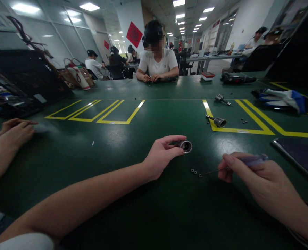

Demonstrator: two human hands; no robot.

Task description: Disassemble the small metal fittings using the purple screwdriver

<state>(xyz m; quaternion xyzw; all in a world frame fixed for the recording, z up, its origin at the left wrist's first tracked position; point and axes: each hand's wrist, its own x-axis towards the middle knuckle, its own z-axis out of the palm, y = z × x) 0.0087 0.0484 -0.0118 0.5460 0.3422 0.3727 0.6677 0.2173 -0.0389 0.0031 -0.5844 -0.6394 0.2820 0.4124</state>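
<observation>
My left hand (160, 155) pinches a round metal part with a hollow cup-shaped end (186, 147) between thumb and fingers. Its open end faces toward me. In my right hand (258, 180) is a screwdriver (254, 159) with a translucent purplish handle and a thin shaft. The shaft's tip reaches down and left to one of three small metal rings (200, 175) on the green table (133, 205). Whether the tip is inside that ring I cannot tell. Two similar metal parts lie farther back: one with a hollow end (219, 122), another with a thin shaft (222, 100).
Yellow tape outlines (113, 122) mark the table. A dark-screened device (299, 159) lies at the right, with blue-and-white gloves (281, 99) and a power tool (237, 78) beyond. Another person's hands (15, 133) are at the left edge. A person (157, 59) sits opposite.
</observation>
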